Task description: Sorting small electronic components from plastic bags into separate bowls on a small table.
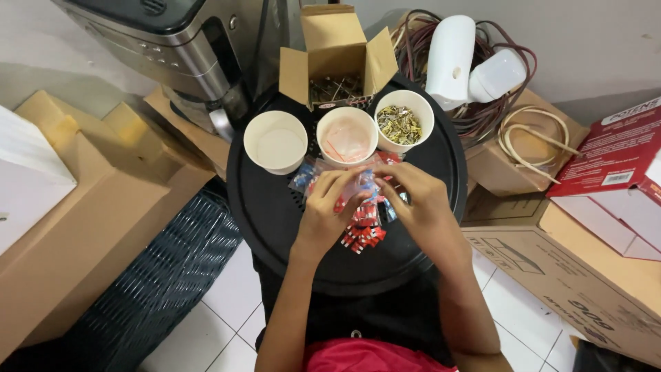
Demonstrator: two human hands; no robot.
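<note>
My left hand [329, 210] and my right hand [418, 201] meet over a round black tray [275, 227], both pinching a small clear plastic bag [365, 184] of red and blue parts. More red parts [363, 234] lie in a strip on the tray just below my fingers. Beyond my hands stand three white paper cups: an empty left cup [275, 141], a middle cup [346, 135] with clear bags inside, and a right cup [403, 120] filled with small metal pieces. An open cardboard box [337, 55] of metal pins stands behind the cups.
A silver machine [172, 48] stands at the back left. Cardboard boxes [89, 207] line the left and right [585, 275]. Coiled cables [482, 103] and white plastic parts [451, 58] lie at the back right, near a red box [613, 151]. A dark woven basket [165, 282] sits on the tiled floor.
</note>
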